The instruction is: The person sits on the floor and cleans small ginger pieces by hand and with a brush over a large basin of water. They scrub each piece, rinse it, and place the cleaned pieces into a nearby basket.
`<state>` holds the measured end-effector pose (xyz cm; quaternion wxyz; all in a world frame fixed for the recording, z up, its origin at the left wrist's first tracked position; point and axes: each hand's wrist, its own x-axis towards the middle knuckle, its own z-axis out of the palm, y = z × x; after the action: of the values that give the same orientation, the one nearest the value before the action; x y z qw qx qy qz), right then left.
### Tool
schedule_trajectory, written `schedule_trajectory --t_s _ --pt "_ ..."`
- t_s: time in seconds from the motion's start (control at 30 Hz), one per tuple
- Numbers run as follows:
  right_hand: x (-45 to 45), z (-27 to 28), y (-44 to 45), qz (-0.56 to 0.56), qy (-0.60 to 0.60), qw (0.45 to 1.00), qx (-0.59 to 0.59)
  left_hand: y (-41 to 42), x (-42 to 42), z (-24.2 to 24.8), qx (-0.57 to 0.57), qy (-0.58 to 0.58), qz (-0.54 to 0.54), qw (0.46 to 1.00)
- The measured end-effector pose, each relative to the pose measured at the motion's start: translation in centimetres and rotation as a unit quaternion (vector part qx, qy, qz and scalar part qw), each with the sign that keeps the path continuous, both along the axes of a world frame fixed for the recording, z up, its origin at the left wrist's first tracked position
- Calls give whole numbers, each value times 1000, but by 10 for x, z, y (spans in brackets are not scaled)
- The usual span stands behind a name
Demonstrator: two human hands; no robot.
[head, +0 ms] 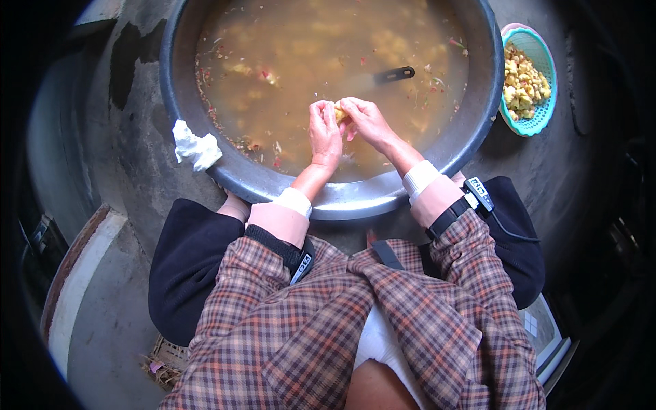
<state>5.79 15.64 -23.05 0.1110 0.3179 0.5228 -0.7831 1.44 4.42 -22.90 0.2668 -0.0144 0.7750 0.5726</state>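
Note:
Over the brown water of a large metal basin [339, 201], both my hands meet on a yellow piece of ginger [339, 113]. My left hand [324, 133] grips its left side between thumb and fingers. From the right, my right hand [368, 120] pinches the same piece, and the fingers cover most of it. More yellowish pieces show dimly under the cloudy water. Just beyond my hands, a black tool handle [394, 75] pokes out of the water; its pale, blade-like part is submerged and blurred.
A turquoise plastic basket [544, 115] of ginger pieces [524, 84] stands on the floor right of the basin. Crumpled white material [196, 146] hangs over the left rim. Pink and pale scraps [251, 146] float along the basin's edge. My knees flank its near side.

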Motion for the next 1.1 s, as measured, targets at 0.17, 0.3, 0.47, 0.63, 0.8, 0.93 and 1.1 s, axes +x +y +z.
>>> schedule_trajectory --t_s 0.17,0.3,0.47,0.63,0.8,0.93,1.1 --pt "0 -1 14 132 -5 976 170 -1 1 -10 -67 -16 -40 997" --pt "0 -5 26 180 -60 977 102 -4 5 -11 -121 8 -117 986" --pt "4 -20 31 178 -91 977 72 -7 8 -14 -131 12 -162 978" --pt "15 -35 15 144 -115 972 146 -17 12 -34 -151 19 -195 969" --pt "22 -37 6 122 -129 965 194 -24 6 -52 -157 -40 -231 959" --pt "21 -32 1 112 -142 968 172 -23 3 -47 -93 -154 -190 965" --pt "13 -28 -13 79 -173 969 157 -23 2 -34 -81 -139 -143 977"
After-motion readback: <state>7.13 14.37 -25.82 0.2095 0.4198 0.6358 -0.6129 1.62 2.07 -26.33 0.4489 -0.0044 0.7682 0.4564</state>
